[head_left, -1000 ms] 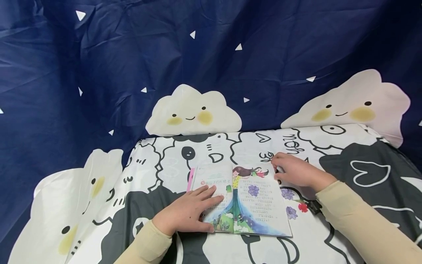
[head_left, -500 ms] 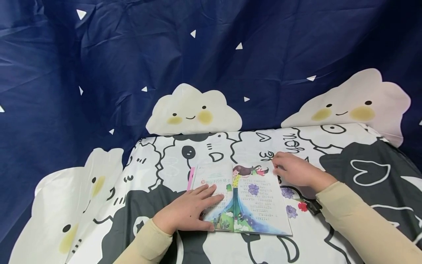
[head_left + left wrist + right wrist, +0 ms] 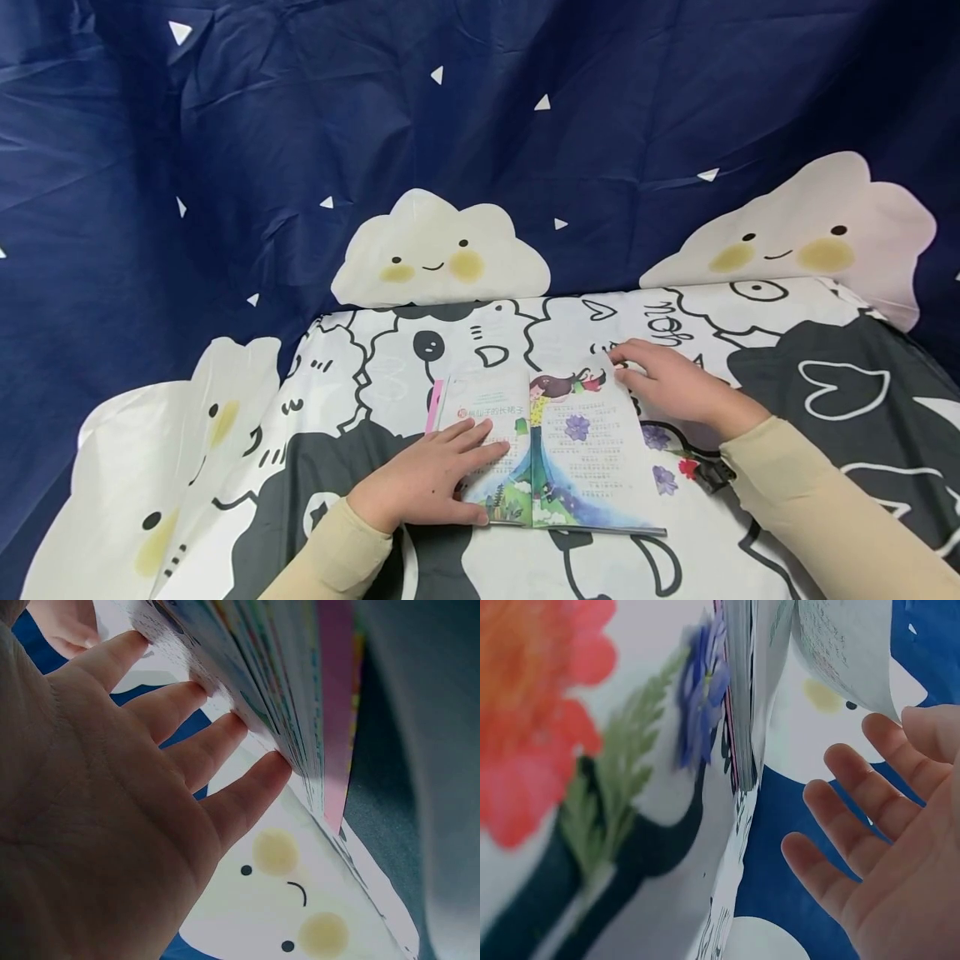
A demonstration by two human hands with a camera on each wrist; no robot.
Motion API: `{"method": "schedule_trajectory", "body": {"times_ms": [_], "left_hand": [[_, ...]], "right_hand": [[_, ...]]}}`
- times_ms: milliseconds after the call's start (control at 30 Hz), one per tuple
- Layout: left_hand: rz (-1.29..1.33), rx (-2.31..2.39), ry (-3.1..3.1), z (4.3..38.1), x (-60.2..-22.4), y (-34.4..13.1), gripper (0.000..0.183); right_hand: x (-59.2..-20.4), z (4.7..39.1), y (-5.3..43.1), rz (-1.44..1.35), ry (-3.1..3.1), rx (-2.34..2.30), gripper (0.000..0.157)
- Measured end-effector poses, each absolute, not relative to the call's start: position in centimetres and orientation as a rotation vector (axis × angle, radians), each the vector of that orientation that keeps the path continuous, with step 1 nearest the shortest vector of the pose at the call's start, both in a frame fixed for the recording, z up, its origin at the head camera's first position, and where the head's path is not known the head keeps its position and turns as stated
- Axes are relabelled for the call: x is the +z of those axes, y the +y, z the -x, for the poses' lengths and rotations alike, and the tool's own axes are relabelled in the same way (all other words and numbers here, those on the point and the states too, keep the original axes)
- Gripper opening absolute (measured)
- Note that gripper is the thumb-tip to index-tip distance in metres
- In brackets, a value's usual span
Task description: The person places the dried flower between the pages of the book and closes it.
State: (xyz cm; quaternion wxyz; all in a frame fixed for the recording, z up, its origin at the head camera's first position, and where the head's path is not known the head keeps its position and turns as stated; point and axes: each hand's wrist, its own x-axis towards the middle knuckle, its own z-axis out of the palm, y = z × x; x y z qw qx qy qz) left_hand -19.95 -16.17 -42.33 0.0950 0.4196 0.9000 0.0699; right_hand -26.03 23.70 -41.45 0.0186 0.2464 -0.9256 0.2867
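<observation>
An illustrated book (image 3: 487, 392) lies spread on the patterned cloth in the head view. My left hand (image 3: 420, 487) rests on its left page with straight, spread fingers; the left wrist view shows these fingertips (image 3: 262, 765) against the pages. At the top right corner, my right hand (image 3: 678, 383) pinches a page (image 3: 847, 652) between thumb and index finger, the other fingers spread apart. That page curves up off the stack in the right wrist view. A purple flower (image 3: 577, 427) lies on the right page.
Right of the book on the cloth are purple flowers (image 3: 664, 480), a red flower (image 3: 687, 468) and a green leaf (image 3: 622, 772). A small black object (image 3: 716, 473) sits by the right sleeve. A dark blue curtain (image 3: 480, 100) with cloud faces hangs behind.
My right hand has moved slightly left and up with the page corner, and the right page has lifted a little. My left hand stays in place.
</observation>
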Motion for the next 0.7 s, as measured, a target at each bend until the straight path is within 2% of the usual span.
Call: {"method": "schedule_trajectory", "body": {"times_ms": [233, 500, 700], "left_hand": [[-1.268, 0.213, 2.667, 20.0, -42.3, -16.2, 0.086], [-1.289, 0.255, 2.683, 20.1, -42.4, -16.2, 0.084], [-1.502, 0.352, 2.759, 20.4, -42.1, -15.9, 0.076]], "right_hand": [[-41.1, 25.6, 23.3, -0.792, -2.835, 1.000, 0.036], [-40.3, 24.8, 22.0, -0.871, -2.799, 1.105, 0.037], [-39.8, 24.1, 20.8, -0.946, -2.761, 1.062, 0.035]]}}
